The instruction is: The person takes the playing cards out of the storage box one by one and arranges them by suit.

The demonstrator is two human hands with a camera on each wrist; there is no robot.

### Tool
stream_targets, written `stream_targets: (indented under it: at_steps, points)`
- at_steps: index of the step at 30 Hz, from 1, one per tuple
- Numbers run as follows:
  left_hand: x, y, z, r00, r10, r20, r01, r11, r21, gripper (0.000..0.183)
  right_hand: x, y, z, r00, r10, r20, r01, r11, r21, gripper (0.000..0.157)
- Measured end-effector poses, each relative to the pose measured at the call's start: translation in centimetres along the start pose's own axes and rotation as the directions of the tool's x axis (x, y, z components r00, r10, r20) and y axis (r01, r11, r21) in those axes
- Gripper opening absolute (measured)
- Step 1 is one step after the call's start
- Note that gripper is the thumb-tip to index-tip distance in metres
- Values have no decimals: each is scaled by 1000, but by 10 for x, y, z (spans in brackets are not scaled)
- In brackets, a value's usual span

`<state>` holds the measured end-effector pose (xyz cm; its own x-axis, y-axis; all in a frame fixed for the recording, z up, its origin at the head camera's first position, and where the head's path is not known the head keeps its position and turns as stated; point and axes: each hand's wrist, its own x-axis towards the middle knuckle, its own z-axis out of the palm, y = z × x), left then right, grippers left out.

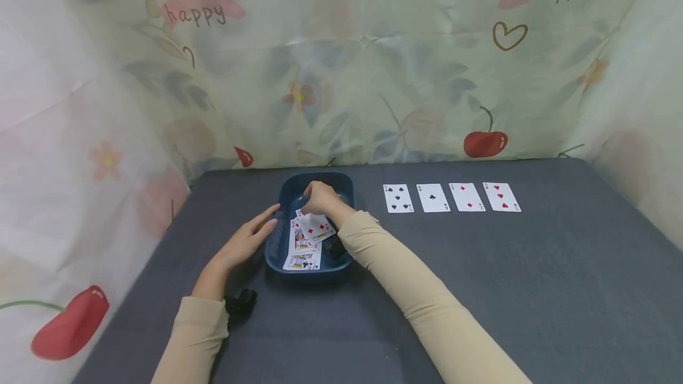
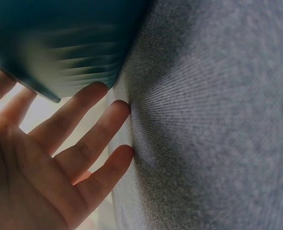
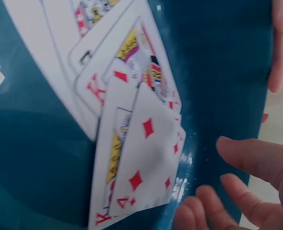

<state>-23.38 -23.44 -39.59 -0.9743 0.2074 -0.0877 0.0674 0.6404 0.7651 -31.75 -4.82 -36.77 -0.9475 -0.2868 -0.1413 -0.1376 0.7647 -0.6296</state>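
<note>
A dark blue plastic tray [image 1: 309,276] stands on the table, with a loose pile of playing cards inside. On top of the pile lies a diamond card [image 3: 148,153], overlapping king cards [image 3: 141,67]. My right hand [image 1: 322,199] reaches into the tray by the far end of the pile. In the right wrist view its thumb [image 3: 252,155] and fingers are apart, close beside the cards, holding nothing. My left hand [image 1: 241,246] is at the tray's left side, fingers extended. The left wrist view shows its fingertips by the ribbed tray wall [image 2: 84,55] and the table.
Right of the tray, face-up cards lie in a row: a spade card [image 1: 398,198], a club card [image 1: 433,198], a diamond card [image 1: 467,197] and a heart card [image 1: 501,197]. Patterned cloth [image 1: 363,76] hangs behind and beside the grey table [image 1: 533,289].
</note>
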Motion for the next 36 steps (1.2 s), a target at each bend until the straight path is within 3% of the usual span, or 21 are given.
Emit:
stream_targets:
  at_steps: [13,16,26,36]
  points:
    - [-2,3,-1,1000,14,3,-14,1000,12,55,-5,6,7,996,54,74,-39,982,-186,79]
    - [-3,3,-1,1000,17,1,-17,1000,8,55,-5,6,8,994,61,87,-41,977,-211,81]
    - [0,-3,1,1000,2,-7,-1,1000,11,57,-5,9,8,997,6,72,0,997,-77,77]
    - [-1,0,1,1000,-6,-11,6,1000,2,56,-6,4,-3,998,-61,31,65,986,-152,46]
